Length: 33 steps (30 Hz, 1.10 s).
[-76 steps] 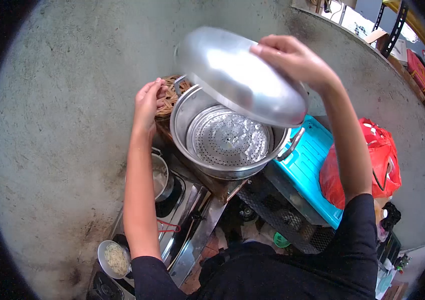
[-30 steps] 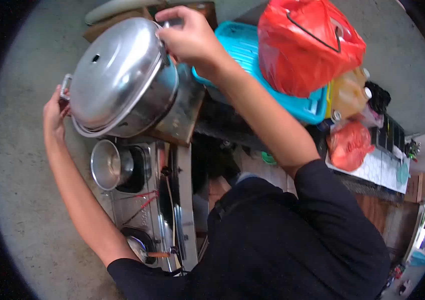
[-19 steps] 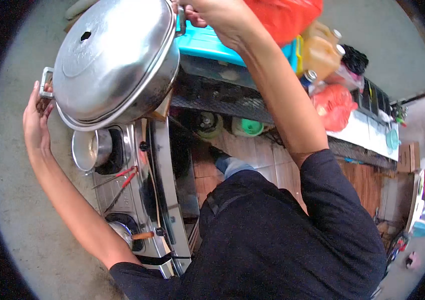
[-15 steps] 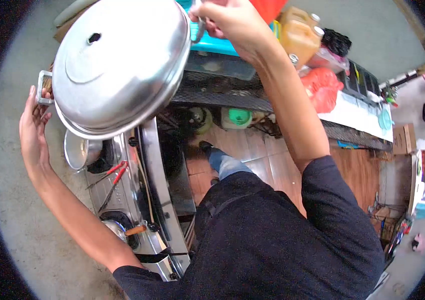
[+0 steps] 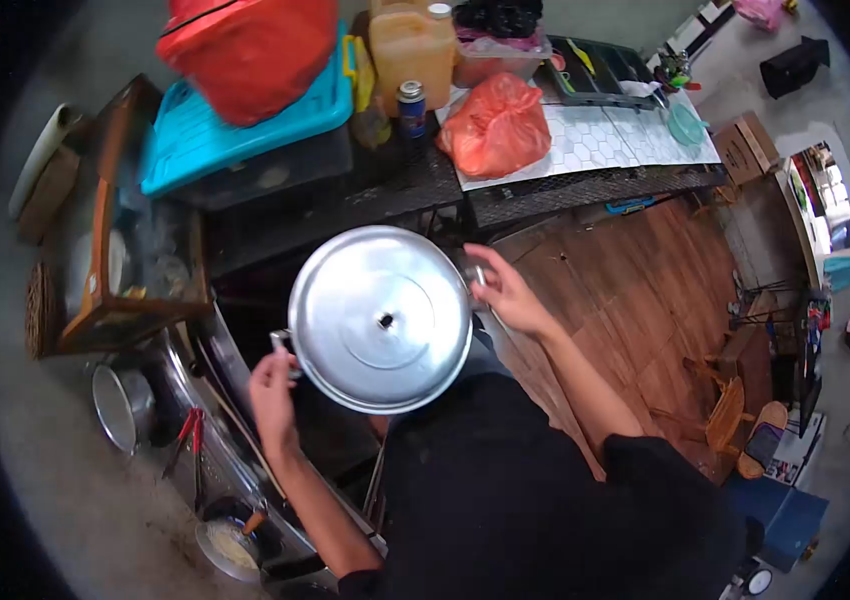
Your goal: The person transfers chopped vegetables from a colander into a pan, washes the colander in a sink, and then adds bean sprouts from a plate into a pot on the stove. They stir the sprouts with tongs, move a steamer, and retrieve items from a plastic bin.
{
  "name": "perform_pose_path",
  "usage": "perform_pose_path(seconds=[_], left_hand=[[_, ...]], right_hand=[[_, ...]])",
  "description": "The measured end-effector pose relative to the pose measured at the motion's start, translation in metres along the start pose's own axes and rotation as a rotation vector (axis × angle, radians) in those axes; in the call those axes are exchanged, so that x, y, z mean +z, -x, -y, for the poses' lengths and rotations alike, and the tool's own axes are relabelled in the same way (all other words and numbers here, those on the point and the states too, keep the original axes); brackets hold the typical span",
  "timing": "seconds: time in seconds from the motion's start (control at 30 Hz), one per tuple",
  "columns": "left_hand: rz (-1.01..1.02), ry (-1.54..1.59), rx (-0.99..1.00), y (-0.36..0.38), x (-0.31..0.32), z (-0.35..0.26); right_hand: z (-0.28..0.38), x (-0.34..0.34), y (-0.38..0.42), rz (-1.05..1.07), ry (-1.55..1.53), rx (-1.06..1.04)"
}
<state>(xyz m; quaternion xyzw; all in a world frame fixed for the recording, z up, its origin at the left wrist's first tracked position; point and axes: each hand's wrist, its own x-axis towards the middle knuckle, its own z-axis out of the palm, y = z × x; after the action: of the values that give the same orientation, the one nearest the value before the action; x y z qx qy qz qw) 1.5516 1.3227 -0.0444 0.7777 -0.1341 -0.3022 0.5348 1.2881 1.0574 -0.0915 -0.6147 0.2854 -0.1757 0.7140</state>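
Note:
A lidded silver metal pot (image 5: 350, 350) hangs in the air in front of my body, with a small dark hole at the middle of its lid. My left hand (image 5: 273, 385) is closed around the side handle on the left. On the opposite side, my right hand (image 5: 507, 292) grips the other handle. The lid hides most of the pot's body, and whatever is inside cannot be seen. Left of my left arm is a metal stove (image 5: 215, 450), with red-handled tongs (image 5: 188, 435) lying on it.
An open metal pot (image 5: 125, 405) and a pan with pale contents (image 5: 232, 545) stand at the stove. Beyond are a wood-framed glass cabinet (image 5: 100, 250), a turquoise-lidded bin (image 5: 235, 140), a red bag (image 5: 250, 60), an orange plastic bag (image 5: 497, 125) and a spray can (image 5: 412, 108).
The lidded pot has come down from the upper left, away from the stove side, to in front of my body. Both hands moved with it, and the view has turned to the right.

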Motion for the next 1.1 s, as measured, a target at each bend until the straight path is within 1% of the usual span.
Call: perform_pose_path(seconds=[0.03,0.1,0.13,0.2,0.23,0.3,0.33,0.37,0.4,0.43,0.47,0.5,0.57,0.6,0.63,0.67,0.7,0.73,0.77,0.8,0.83,0.87,0.9,0.97,1.0,1.07,1.1], left_hand=[[0.060,0.029,-0.025,-0.002,0.019,0.018],[0.098,0.011,-0.105,-0.015,0.067,0.058],[0.106,0.014,-0.152,-0.019,0.092,0.075],[0.147,-0.025,-0.264,-0.036,0.135,0.123],[0.141,-0.040,-0.295,-0.042,0.159,0.141],[0.194,-0.057,-0.306,-0.065,0.195,0.200],[0.187,-0.072,-0.419,-0.081,0.214,0.235],[0.188,-0.076,-0.435,-0.094,0.233,0.263],[0.221,-0.109,-0.399,-0.109,0.250,0.291],[0.246,-0.135,-0.359,-0.126,0.268,0.323],[0.294,-0.081,-0.345,-0.145,0.278,0.373],[0.280,-0.088,-0.343,-0.160,0.293,0.402],[0.225,-0.080,-0.389,-0.182,0.322,0.447],[0.247,-0.019,-0.469,-0.195,0.332,0.467],[0.245,-0.028,-0.469,-0.205,0.339,0.486],[0.234,-0.014,-0.551,-0.211,0.349,0.488],[0.221,0.003,-0.626,-0.221,0.357,0.492],[0.297,-0.095,-0.616,-0.233,0.356,0.516],[0.289,-0.092,-0.600,-0.242,0.362,0.521],[0.290,-0.105,-0.594,-0.244,0.369,0.518],[0.281,-0.114,-0.582,-0.251,0.370,0.519],[0.288,-0.107,-0.706,-0.265,0.368,0.553],[0.262,-0.092,-0.680,-0.274,0.366,0.556],[0.345,-0.024,-0.697,-0.283,0.370,0.557],[0.324,-0.014,-0.676,-0.287,0.369,0.570],[0.293,0.056,-0.744,-0.300,0.375,0.593],[0.277,0.065,-0.726,-0.306,0.380,0.591]], right_hand=[[-0.018,-0.012,0.009,-0.064,0.023,0.048],[-0.085,-0.044,0.021,-0.176,-0.010,0.091],[-0.121,-0.064,0.026,-0.215,0.080,0.117],[-0.175,-0.089,0.032,-0.312,0.222,0.244],[-0.225,-0.104,0.034,-0.354,0.202,0.249],[-0.297,-0.127,0.032,-0.404,0.110,0.384],[-0.325,-0.143,0.025,-0.418,0.110,0.392],[-0.353,-0.153,0.020,-0.444,0.153,0.503],[-0.382,-0.160,0.013,-0.465,0.191,0.610],[-0.414,-0.172,0.005,-0.450,0.190,0.615],[-0.446,-0.181,-0.003,-0.477,0.118,0.709],[-0.473,-0.191,-0.015,-0.510,0.046,0.795],[-0.511,-0.206,-0.040,-0.464,0.055,0.809],[-0.535,-0.213,-0.053,-0.478,0.064,0.831],[-0.557,-0.218,-0.062,-0.493,0.072,0.855],[-0.573,-0.220,-0.071,-0.490,0.065,0.857],[-0.586,-0.223,-0.082,-0.466,0.135,0.867],[-0.597,-0.226,-0.093,-0.440,0.207,0.871],[-0.607,-0.230,-0.109,-0.416,0.282,0.866],[-0.704,-0.240,-0.104,-0.450,0.354,0.667],[-0.724,-0.246,-0.117,-0.439,0.399,0.634],[-0.729,-0.252,-0.131,-0.432,0.393,0.617],[-0.731,-0.257,-0.146,-0.423,0.369,0.609],[-0.732,-0.265,-0.164,-0.408,0.317,0.592],[-0.736,-0.268,-0.171,-0.404,0.283,0.579],[-0.752,-0.269,-0.181,-0.400,0.212,0.547],[-0.756,-0.269,-0.183,-0.400,0.164,0.537]])
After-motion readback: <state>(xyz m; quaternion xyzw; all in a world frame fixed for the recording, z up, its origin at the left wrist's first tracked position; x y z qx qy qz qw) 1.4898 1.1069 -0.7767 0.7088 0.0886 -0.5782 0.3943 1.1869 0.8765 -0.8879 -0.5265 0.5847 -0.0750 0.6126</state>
